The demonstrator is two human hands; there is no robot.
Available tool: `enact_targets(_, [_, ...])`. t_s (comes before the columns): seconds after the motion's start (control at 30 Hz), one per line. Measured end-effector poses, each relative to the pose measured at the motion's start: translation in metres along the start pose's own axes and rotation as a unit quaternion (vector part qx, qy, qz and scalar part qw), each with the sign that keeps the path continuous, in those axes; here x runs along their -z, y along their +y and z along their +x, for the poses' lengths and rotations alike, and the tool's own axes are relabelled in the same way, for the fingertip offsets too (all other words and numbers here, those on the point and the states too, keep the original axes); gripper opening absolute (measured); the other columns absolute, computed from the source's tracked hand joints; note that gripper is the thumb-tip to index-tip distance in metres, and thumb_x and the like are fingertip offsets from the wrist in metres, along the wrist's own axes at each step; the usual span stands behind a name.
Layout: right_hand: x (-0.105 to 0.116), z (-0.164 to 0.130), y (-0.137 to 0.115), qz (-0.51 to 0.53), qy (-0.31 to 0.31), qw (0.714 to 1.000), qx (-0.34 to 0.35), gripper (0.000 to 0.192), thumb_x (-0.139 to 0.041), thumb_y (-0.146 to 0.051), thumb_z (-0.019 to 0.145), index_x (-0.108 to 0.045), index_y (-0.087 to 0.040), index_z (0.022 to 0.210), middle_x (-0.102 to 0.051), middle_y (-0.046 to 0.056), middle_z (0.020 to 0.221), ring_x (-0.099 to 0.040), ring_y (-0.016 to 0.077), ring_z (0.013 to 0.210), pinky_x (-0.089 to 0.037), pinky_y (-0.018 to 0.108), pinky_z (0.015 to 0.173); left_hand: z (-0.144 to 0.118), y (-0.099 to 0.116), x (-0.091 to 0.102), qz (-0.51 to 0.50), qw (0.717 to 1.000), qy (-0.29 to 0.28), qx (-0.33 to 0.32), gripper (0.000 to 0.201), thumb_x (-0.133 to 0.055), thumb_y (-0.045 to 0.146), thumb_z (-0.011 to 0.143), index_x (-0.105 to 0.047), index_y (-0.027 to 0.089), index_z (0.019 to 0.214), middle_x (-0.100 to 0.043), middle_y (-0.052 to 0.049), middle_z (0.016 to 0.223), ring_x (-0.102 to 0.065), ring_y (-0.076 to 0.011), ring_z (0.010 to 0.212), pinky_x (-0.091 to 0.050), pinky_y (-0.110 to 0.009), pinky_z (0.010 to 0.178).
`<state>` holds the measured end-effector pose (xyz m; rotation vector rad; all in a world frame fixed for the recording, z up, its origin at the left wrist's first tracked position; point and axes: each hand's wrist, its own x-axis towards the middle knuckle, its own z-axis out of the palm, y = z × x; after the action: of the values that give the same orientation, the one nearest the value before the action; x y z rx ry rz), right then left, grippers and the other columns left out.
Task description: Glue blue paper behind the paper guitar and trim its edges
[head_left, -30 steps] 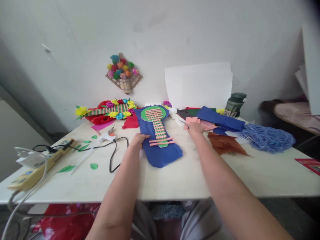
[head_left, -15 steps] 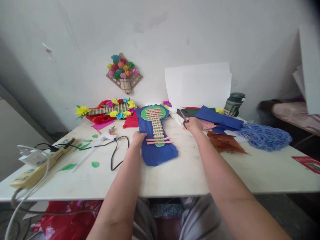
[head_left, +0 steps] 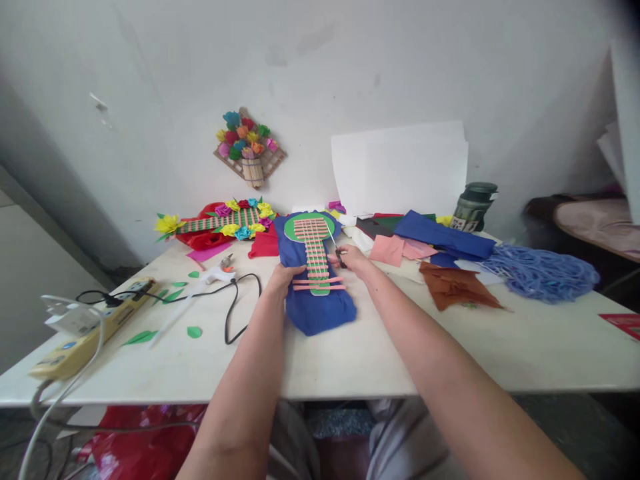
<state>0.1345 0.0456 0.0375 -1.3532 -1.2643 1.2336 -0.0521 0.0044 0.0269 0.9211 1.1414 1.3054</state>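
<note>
On the white table lies a piece of blue crepe paper (head_left: 320,317), cut roughly to a guitar outline. On top of it rests a green card guitar shape (head_left: 290,230) with a lattice of pink strips (head_left: 316,257). My left hand (head_left: 283,279) grips the blue paper's left edge, thumb on top. In my right hand (head_left: 354,259) is a pair of scissors (head_left: 336,241), black-handled, its blades pointing up and left over the right side of the blue paper. Whether the blades touch the paper I cannot tell.
Left are a power strip (head_left: 93,330), a glue gun (head_left: 220,272) with its cord, and green paper leaves (head_left: 194,331). Behind is a flower-trimmed guitar (head_left: 220,220). Right are brown paper (head_left: 450,283), blue yarn (head_left: 545,273), folded blue paper (head_left: 443,235) and a dark bottle (head_left: 474,207).
My right hand has brought the scissors left, from beside the pink paper to the blue paper's right edge. My left hand keeps hold of the left edge.
</note>
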Motion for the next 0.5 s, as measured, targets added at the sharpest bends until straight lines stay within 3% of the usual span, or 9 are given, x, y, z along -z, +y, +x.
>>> enact_targets(0.2, [-0.009,0.004,0.003,0.057,-0.017,0.998,0.019,0.026,-0.067,-0.007,0.060,-0.056,-0.017,0.081,-0.055,-0.006,0.054,-0.050,0.0094,0.048,-0.039,0.021,0.048,0.003,-0.002,-0.003,0.034,0.999,0.013,-0.002,0.047,-0.081,0.012,0.041,-0.064,0.012,0.085,-0.072,-0.009,0.078,-0.067,-0.0302,0.084,-0.055,-0.043,0.076])
enact_targets(0.5, [-0.015,0.008,0.007,0.069,-0.017,0.997,0.034,0.028,-0.065,-0.004,0.059,-0.053,-0.018,0.080,-0.056,-0.006,0.061,-0.052,0.0094,0.054,-0.042,0.022,0.054,0.006,-0.003,-0.004,0.006,1.000,-0.002,-0.029,0.064,-0.082,0.011,0.040,-0.061,0.014,0.100,-0.071,-0.010,0.093,-0.066,-0.0289,0.089,-0.054,-0.042,0.080])
